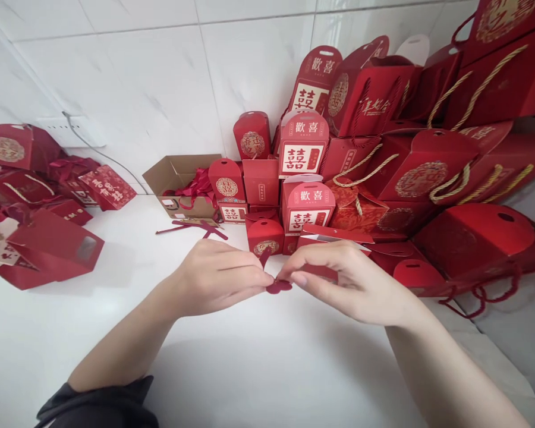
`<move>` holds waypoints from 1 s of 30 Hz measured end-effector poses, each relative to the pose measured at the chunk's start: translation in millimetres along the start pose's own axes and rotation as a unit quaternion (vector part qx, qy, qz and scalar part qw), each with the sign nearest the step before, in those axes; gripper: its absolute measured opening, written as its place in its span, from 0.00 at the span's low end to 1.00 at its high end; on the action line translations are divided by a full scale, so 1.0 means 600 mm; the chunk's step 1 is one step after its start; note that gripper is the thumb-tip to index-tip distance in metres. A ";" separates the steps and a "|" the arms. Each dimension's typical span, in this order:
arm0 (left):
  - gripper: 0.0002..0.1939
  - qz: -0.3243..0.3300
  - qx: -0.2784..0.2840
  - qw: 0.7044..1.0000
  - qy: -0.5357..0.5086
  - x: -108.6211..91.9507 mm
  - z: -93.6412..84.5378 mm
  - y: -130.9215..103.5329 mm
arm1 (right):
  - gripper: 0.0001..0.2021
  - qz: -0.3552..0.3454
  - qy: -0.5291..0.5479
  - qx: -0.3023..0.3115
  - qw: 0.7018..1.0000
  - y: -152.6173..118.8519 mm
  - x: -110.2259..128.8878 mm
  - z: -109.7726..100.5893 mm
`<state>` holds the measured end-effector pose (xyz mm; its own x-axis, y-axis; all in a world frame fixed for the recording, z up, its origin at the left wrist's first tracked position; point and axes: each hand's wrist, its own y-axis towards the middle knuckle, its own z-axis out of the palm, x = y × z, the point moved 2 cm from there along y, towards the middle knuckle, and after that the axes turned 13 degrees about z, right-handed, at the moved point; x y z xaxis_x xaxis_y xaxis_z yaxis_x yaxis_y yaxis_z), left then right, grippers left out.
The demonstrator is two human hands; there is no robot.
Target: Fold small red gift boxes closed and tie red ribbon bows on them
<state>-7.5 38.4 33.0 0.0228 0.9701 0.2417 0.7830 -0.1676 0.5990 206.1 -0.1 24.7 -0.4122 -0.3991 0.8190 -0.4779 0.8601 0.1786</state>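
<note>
Above the white table, a small dark-red ribbon bow (280, 287) is pinched between both hands. My left hand (225, 276) is closed on its left side, the fingertips pressed together. My right hand (339, 279) grips the other side between thumb and forefinger, with the remaining fingers curled. A short ribbon end (265, 255) sticks up behind the left fingertips. Part of the bow is hidden by the fingers. Just beyond the hands stands a small red gift box (265, 238) with a gold emblem.
Stacked red gift boxes (304, 160) fill the back and right side, some with rope handles. An open cardboard box (191, 205) holds red ribbons, and loose ribbon strips (191, 224) lie before it. More red boxes (53, 244) are piled at left. A tiled wall (138, 77) closes the back.
</note>
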 end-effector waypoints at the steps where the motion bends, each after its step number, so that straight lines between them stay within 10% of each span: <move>1: 0.07 -0.001 0.015 1.000 -0.005 -0.001 0.000 0.000 | 0.05 0.009 0.009 0.018 1.000 0.002 -0.001 0.000; 13: 0.04 0.017 0.096 0.995 0.035 -0.003 0.007 0.007 | 0.04 -0.018 -0.072 -0.010 0.997 0.012 -0.020 0.014; 26: 0.06 0.029 0.097 0.995 0.004 -0.007 0.005 0.002 | 0.08 0.051 0.110 0.089 0.989 0.019 -0.023 0.022; 30: 0.05 -0.050 0.000 0.997 0.054 -0.004 0.002 0.009 | 0.07 0.024 0.093 -0.065 0.993 0.018 -0.019 0.019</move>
<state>-2.7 35.1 34.8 -0.1222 0.9573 0.2621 0.7778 -0.0717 0.6245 197.2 10.1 11.1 -0.2754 -0.3008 0.9130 -0.3520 0.9154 0.1954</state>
